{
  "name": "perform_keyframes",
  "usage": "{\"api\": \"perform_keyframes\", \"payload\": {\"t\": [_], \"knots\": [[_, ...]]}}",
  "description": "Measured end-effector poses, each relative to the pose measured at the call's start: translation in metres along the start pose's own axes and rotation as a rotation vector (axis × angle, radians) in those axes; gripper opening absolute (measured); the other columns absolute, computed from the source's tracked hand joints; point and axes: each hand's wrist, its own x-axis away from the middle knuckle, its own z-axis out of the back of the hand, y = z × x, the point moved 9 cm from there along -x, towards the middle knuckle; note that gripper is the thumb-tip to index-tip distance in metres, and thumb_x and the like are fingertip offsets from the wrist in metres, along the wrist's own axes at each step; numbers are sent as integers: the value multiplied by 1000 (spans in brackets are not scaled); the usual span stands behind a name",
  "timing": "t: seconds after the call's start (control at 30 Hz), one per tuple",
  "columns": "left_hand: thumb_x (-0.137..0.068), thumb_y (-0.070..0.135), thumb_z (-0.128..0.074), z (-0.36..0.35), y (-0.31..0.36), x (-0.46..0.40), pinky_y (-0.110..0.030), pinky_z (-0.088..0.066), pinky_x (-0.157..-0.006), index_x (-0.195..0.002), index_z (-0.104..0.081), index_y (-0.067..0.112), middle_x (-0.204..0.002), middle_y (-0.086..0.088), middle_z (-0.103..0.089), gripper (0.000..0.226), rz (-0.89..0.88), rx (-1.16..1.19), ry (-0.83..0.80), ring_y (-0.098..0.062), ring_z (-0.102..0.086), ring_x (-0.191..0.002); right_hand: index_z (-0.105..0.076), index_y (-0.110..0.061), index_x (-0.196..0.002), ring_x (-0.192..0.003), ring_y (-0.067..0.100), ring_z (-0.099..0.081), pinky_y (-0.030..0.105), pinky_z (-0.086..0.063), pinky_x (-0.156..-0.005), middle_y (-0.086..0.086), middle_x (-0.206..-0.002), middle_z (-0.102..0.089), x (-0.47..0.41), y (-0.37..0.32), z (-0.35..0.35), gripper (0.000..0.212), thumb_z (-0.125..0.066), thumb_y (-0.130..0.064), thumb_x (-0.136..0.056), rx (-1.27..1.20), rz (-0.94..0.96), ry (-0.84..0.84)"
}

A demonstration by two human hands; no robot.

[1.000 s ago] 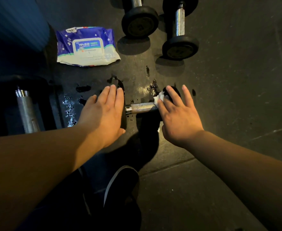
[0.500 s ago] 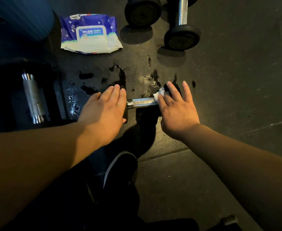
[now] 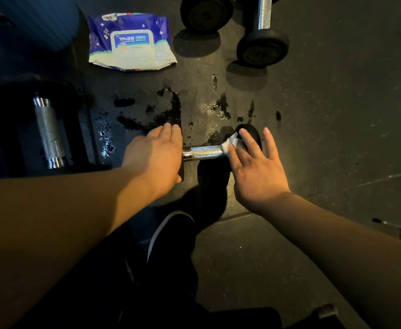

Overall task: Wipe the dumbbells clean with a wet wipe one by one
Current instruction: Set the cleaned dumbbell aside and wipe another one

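Evidently braced for scrubbing, the dumbbell (image 3: 204, 153) lies mid-floor: left hand (image 3: 156, 155) flat, fingers straight, pinning one head; right hand (image 3: 254, 167) spread, pressing the wet wipe (image 3: 230, 142) against the other.

Both forearms bare, no sleeves, no watch or rings visible on hands. Dark trousers (image 3: 99, 281), black shoe (image 3: 171, 236) with white sole edge.

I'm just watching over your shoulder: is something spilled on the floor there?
Yes. Dark wet patches glisten on the floor just beyond the dumbbell being wiped, between it and the wipes pack. Nothing else looks askew.
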Motion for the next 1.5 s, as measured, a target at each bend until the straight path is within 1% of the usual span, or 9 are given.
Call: {"api": "perform_keyframes", "payload": {"t": [0.33, 0.6, 0.7, 0.77, 0.93, 1.1, 1.3, 1.4, 1.5], "knots": [[-86, 58, -61, 4, 9, 13, -41, -51, -92, -153, -15, 10, -162, -12, -21, 94, -46, -60, 30, -27, -48, -131, -16, -11, -159, -155, 32, 8, 67, 10, -115, 10, -162, -29, -14, -1, 3, 82, -27, -51, -88, -41, 17, -61], [-89, 56, -60, 4, -3, -6, -45, -45, -103, -154, -13, 10, -160, -11, -25, 92, -62, -10, -145, -29, -41, -137, -15, -5, -158, -153, 34, 15, 67, 10, -115, 14, -163, -27, 9, -1, 2, 79, -14, -42, -88, -9, 14, -47], [-85, 58, -64, 14, -9, -20, -47, -51, -90, -131, -39, 16, -123, -4, -53, 68, -66, 25, -212, -25, -53, -108, -16, -5, -158, -153, 35, 13, 67, 10, -115, 15, -162, -29, 5, 1, 4, 81, -10, -40, -86, -3, -1, -47], [-80, 59, -69, 15, -7, -20, -47, -52, -81, -113, -40, 20, -105, -1, -53, 58, -75, 28, -205, -23, -51, -95, -17, -6, -158, -154, 34, 10, 67, 10, -115, 13, -160, -33, -2, 3, 4, 83, -8, -41, -83, -3, 2, -44], [-74, 55, -77, 6, 15, 3, -36, -42, -68, -112, -33, 20, -115, -6, -52, 68, -54, -52, -48, -25, -54, -103, -18, -12, -159, -155, 31, 3, 66, 10, -116, 9, -160, -34, -11, 1, 2, 81, -17, -46, -85, -36, 31, -46], [-80, 53, -72, -2, 24, 15, -40, -44, -87, -127, -30, 17, -149, -16, -37, 73, -59, -120, -32, -29, -49, -123, -18, -8, -158, -154, 32, 11, 67, 9, -115, 11, -161, -33, 5, -3, -3, 80, -19, -46, -88, -37, 29, -56], [-77, 57, -74, 19, -2, -13, -39, -49, -76, -119, -39, 20, -109, -3, -55, 66, -60, 48, -256, -22, -54, -96, -15, -6, -159, -153, 34, 15, 67, 10, -115, 16, -163, -24, 7, -1, 1, 76, -17, -38, -90, -41, -4, -23], [-76, 60, -73, 35, -15, -33, -42, -50, -92, -134, -48, 18, -125, -5, -58, 77, -36, 76, -335, -26, -57, -109, -13, -5, -159, -153, 35, 15, 67, 10, -115, 16, -165, -21, 0, 3, 3, 77, -12, -35, -88, -38, -14, -12], [-78, 59, -72, 49, -27, -43, -42, -48, -96, -142, -45, 26, -135, -4, -55, 77, -27, 85, -249, -27, -55, -118, -18, -5, -158, -154, 35, 13, 68, 10, -115, 15, -163, -27, -13, 8, 8, 77, -13, -35, -87, -54, -39, 12]]}}
